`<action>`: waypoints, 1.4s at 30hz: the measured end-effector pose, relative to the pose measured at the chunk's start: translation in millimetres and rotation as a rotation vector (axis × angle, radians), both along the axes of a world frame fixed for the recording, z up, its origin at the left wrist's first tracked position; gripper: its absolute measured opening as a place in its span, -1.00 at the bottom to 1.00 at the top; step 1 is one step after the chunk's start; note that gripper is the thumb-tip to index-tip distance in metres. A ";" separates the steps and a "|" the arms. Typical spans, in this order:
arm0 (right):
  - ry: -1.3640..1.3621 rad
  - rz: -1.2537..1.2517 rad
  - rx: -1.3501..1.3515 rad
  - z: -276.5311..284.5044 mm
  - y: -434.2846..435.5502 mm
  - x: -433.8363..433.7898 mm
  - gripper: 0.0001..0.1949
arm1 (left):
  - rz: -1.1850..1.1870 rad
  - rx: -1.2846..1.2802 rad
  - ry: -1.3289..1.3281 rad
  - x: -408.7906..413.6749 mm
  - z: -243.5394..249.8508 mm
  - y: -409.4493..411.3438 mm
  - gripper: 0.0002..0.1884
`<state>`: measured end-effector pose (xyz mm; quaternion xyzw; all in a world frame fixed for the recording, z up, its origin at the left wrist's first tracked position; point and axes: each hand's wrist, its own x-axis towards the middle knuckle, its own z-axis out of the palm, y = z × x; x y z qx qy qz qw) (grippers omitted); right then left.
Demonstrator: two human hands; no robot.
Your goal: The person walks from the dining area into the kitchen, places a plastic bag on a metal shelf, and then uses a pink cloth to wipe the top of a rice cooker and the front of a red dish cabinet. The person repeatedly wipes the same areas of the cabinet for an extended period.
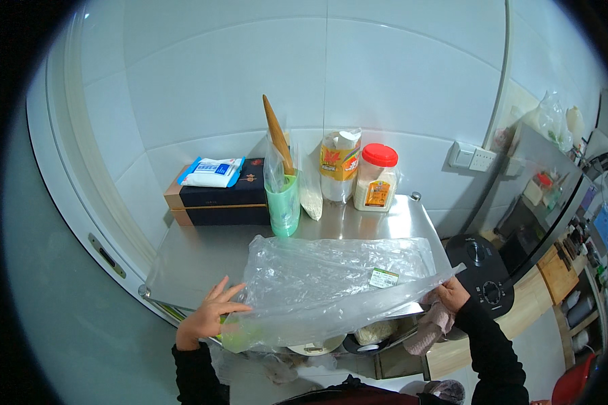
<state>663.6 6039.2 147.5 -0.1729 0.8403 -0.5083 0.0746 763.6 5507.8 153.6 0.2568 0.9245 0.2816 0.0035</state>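
Note:
A large clear plastic bag point(329, 268) is spread over the front of a stainless steel table point(197, 253), its front edge hanging past the rim. A small printed label point(384, 277) is stuck on it. My right hand point(453, 294) grips the bag's right front corner, with a pink cloth point(428, 326) hanging directly below; whether the hand also holds the cloth is unclear. At the bag's left edge, my left hand point(210, 314) has its fingers apart and seems to touch the plastic. Something green shows through the bag beside this hand.
Along the back stand a dark gift box point(223, 205) topped by a wipes pack point(213, 172), a green holder point(283, 207) with a wooden rolling pin point(277, 131), a bagged bottle point(339, 167) and a red-lidded jar point(377, 177). A black appliance point(479, 273) is at right.

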 end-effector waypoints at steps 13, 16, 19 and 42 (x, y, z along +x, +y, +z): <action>-0.396 -0.207 -0.017 -7.6 6.3 -30.9 -0.68 | 0.510 0.778 -0.054 -34.3 -10.6 52.1 -0.73; -0.285 -0.161 0.104 -16.4 12.8 -33.3 -0.72 | 0.636 0.622 0.092 -49.5 -25.3 49.3 -0.67; -0.154 -0.218 0.246 -13.0 4.6 -31.0 -0.65 | 0.752 0.224 0.213 -55.4 -35.1 45.2 -0.61; 0.800 -0.807 0.288 126.7 -26.2 -36.3 -0.76 | 0.116 -0.312 0.066 -98.7 -17.8 217.0 -0.36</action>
